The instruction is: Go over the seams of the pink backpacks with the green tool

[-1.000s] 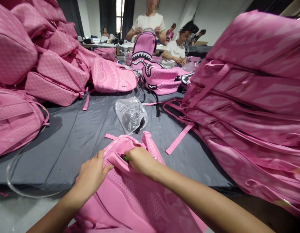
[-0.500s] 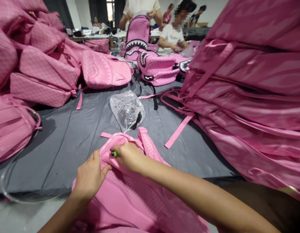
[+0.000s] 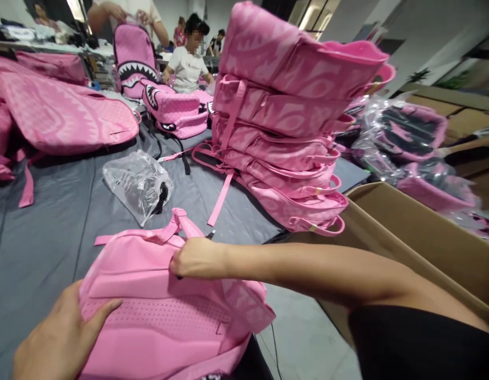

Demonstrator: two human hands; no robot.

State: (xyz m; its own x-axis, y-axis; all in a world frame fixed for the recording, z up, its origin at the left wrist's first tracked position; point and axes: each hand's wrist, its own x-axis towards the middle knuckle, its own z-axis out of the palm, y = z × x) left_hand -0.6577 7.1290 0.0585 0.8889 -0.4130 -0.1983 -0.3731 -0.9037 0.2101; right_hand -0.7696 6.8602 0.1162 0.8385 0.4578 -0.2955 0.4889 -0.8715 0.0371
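Pink smooth-faced fabric covers the backpack [image 3: 153, 322] under handling, which lies with its padded, perforated back panel upward on the near side of the clear plastic bag [image 3: 131, 182]. Left hand [image 3: 54, 332], nearer the camera than the clear plastic bag and left of it: clasped on the backpack's left edge, thumb laid across the panel, the remaining fingers largely hidden behind the fabric. Right hand [image 3: 200, 258], near side of the clear plastic bag and to its right: closed in a fist around a slim object [image 3: 211, 234], of which a dark tip projects above the knuckles; its type cannot be determined. The fist rests against the upper part of the back panel. A black sleeve [image 3: 419, 343] covers the upper right arm.

Grey sheeting [image 3: 42, 227] extends beneath the clear plastic bag. A stack of pink camouflage backpacks [image 3: 284, 121] stands to the right of that bag, loose straps hanging toward it. Further right and nearer the camera, a cardboard box [image 3: 387, 227] is noted. Beyond the bag lie a pale pink backpack [image 3: 70, 116], to the left, and a shark-mouth backpack [image 3: 177, 113], to the right. Farther beyond, a co-worker in a white top holds an upright shark-mouth pack [image 3: 134, 50] by its top with both hands.
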